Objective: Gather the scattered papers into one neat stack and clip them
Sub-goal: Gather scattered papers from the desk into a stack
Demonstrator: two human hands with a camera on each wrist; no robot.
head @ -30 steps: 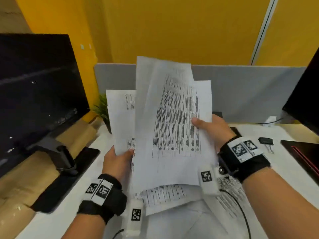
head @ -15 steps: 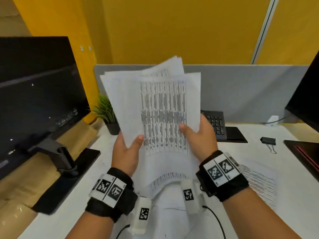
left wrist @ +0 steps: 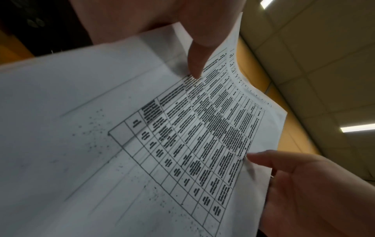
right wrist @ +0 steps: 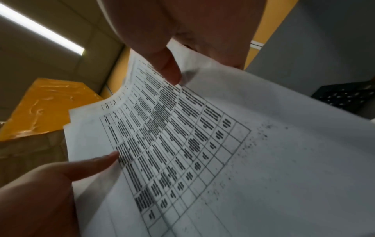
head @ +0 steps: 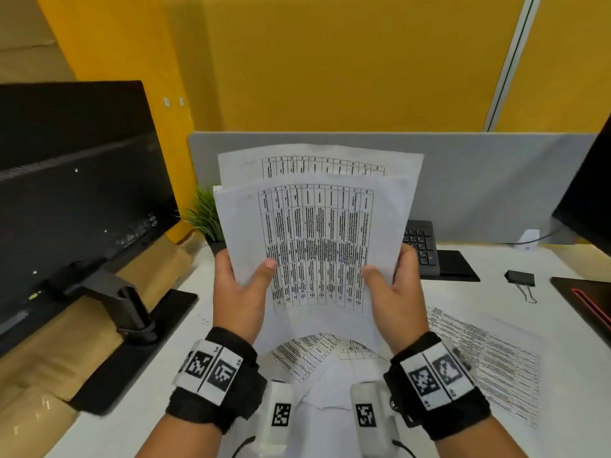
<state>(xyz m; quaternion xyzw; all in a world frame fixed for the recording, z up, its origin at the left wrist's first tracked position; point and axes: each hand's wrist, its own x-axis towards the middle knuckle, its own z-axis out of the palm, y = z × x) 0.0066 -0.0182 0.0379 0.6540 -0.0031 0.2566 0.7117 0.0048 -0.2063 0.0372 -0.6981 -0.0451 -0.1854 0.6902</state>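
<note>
I hold a bundle of printed sheets [head: 317, 233] upright above the white desk [head: 562, 325]. My left hand [head: 239, 289] grips its left edge, thumb on the front page. My right hand [head: 395, 292] grips the right edge the same way. One sheet stands higher at the back. The left wrist view shows the table-printed papers [left wrist: 182, 144] under the thumb, and the right wrist view shows the same papers [right wrist: 182, 144]. More sheets [head: 317, 355] lie on the desk below my hands, and a single sheet [head: 489, 358] lies to the right. A black binder clip [head: 519, 278] sits at the right.
A black monitor [head: 72, 200] on a stand fills the left side. A small green plant [head: 205, 216] and a black keyboard [head: 423, 246] stand behind the papers by the grey divider [head: 479, 180]. A dark laptop [head: 588, 302] lies at the right edge.
The fanned, skewed sheets have been drawn together into a squarer bundle. Both hands moved closer together and lower, now gripping opposite side edges.
</note>
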